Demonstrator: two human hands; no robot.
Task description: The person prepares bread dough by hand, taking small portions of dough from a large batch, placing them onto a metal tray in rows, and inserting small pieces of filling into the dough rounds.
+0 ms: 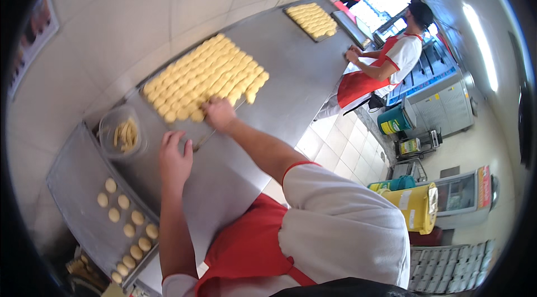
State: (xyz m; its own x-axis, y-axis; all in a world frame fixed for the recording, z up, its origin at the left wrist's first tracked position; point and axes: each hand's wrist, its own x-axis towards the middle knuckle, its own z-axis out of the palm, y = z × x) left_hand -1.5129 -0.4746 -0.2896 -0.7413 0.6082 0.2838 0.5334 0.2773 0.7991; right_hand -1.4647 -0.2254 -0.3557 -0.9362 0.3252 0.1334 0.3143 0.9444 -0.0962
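Observation:
Rows of small pale-yellow dough pieces [204, 76] fill most of a large flat tray [193, 133] on the metal table. My right hand [220, 114] reaches to the near edge of the rows, its fingers bent in around a dough piece there, partly hidden by the hand. Close to the tray's near left corner is my left hand [175, 157], its thumb apart from the fingers and nothing seen in it. Beside it stands a clear plastic tub [140, 150] with yellowish strips of dough [125, 134] inside. Further left, a second metal tray [81, 185] carries several round dough pieces [129, 230], spaced apart.
The metal table [296, 73] runs along a tiled wall. At its far end lie another tray of dough pieces [312, 20] and a dark tray [351, 29]. A co-worker [386, 67] in a red apron stands there. Buckets, including a yellow bin [417, 207], stand right.

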